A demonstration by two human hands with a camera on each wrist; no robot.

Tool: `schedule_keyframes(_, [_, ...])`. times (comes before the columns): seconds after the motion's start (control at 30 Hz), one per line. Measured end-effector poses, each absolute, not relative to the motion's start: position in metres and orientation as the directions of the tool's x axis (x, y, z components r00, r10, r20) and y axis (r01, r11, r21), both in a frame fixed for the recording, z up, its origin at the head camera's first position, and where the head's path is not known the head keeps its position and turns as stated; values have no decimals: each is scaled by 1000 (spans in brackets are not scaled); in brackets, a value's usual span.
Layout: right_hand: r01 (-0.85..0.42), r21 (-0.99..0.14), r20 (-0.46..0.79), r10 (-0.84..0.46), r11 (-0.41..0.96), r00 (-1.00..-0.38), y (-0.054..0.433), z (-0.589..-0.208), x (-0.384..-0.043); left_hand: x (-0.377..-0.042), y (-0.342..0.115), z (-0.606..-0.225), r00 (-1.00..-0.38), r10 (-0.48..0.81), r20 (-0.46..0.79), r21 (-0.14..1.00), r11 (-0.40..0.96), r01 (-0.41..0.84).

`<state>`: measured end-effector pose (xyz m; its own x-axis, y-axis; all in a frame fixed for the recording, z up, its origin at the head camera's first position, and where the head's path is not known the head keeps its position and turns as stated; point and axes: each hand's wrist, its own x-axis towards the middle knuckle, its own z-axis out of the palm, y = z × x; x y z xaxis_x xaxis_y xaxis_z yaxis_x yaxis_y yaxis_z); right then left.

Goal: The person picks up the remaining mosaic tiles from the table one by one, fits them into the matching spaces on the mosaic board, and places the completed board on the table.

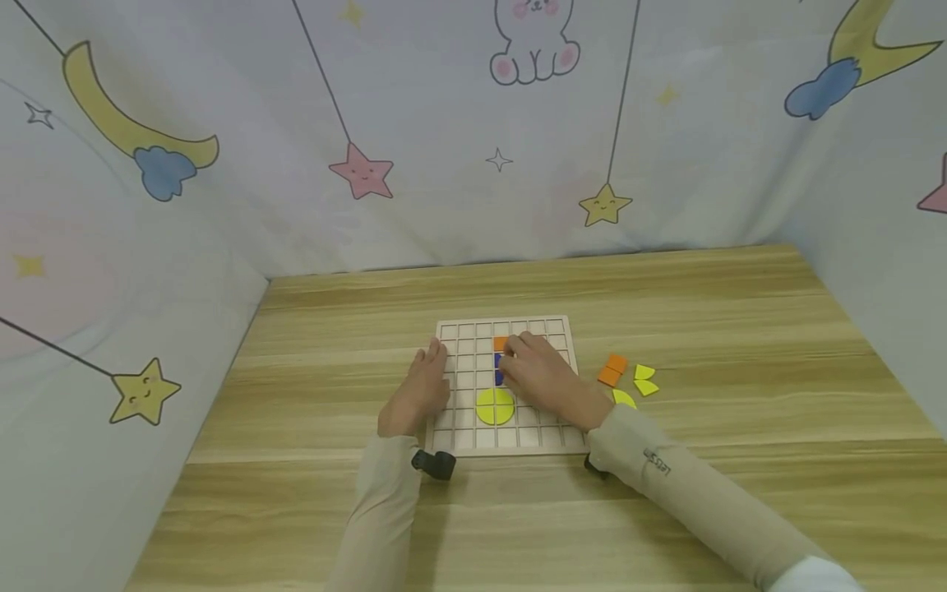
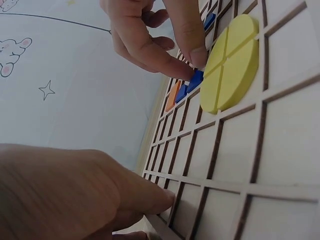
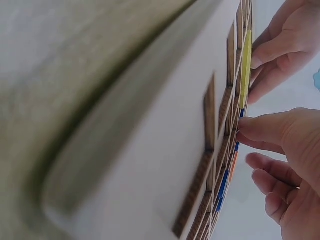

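Observation:
A pale wooden grid board [image 1: 528, 439] lies on the table. My left hand [image 1: 422, 385] holds its left edge, the thumb on top and the fingers along the side. My right hand [image 1: 538, 372] reaches over the middle of the board. In the left wrist view, its thumb and index finger pinch a small blue piece [image 2: 195, 79] at the grid, beside a yellow disc [image 2: 235, 67] made of several quarter pieces. Another blue piece [image 2: 181, 93] and an orange piece [image 2: 173, 96] sit farther up the same column. The right hand partly covers these pieces in the head view.
Right of the board lie loose orange pieces [image 1: 612, 371] and yellow quarter pieces [image 1: 645, 387]; the right sleeve partly covers one. The wood-grain table [image 1: 311, 353] meets a patterned cloth backdrop [image 1: 459, 222] at the back and sides.

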<state>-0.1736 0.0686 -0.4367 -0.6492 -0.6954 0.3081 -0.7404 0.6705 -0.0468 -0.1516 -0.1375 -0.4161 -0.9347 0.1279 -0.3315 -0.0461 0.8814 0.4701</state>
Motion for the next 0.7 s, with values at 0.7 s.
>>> schedule_keyframes(0.7, [-679, -205, 259, -630, 705, -732, 97, -423, -167, -153, -140, -418, -931, 158, -330, 464, 886, -15])
